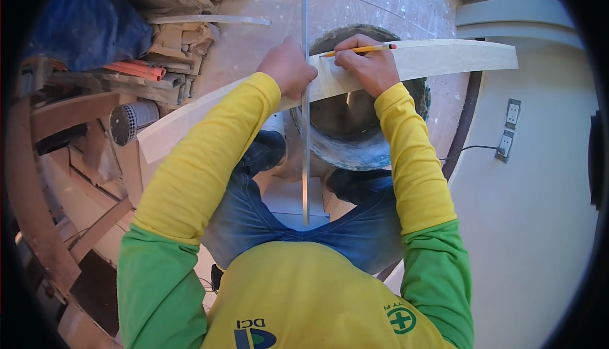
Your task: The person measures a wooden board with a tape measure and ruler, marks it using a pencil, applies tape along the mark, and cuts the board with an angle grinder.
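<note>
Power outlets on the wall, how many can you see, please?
2: the upper outlet on the pale wall at right, and the lower outlet just below it, where a dark cord ends.

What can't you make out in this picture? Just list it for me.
Head view:
- Far end of the metal bar: cut off by the top edge.
- Left hand: some fingertips are hidden by the hand itself.
- Pencil: its middle is covered by the right hand.
- Round tub: partly hidden by the white board.
- Any fine marks at the pencil's tip: too small.
</note>
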{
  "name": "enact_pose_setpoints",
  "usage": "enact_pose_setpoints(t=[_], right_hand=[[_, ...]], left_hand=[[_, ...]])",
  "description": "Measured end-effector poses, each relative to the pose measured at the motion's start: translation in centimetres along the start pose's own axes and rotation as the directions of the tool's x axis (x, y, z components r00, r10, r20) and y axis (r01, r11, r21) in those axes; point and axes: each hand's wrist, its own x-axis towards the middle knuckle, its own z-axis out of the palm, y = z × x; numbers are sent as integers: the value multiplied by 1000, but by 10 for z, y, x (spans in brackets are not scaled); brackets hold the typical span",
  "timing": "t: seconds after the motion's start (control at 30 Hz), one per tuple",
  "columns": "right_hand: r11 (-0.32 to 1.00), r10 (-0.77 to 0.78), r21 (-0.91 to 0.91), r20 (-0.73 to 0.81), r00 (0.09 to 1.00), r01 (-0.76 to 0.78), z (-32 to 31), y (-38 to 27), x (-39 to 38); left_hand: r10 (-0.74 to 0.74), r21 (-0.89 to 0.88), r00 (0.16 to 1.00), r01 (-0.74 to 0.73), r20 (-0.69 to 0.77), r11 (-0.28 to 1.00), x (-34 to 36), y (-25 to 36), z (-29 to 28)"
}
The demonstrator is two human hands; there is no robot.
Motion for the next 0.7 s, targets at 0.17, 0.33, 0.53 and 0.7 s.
enact_pose_setpoints(t=[0.17,0.33,0.53,0.7], right_hand=[[1000,3,-9,-13,1000,-4,-2,2,-1],[999,-11,-49,-13,1000,10,1,-3,-1],[1000,-13,0,1,1000,13,-3,-4,-3],[996,52,78,-16,999,-50,-6,-7,-6]], left_hand=[[159,278,987,-161,28,947,-4,5,-2],[253,333,966,-222,-52,916,-2,0,-1],[-53,-32,999,53,-7,998,-1,9,-3],[203,125,979,-204,22,971,4,-8,0]])
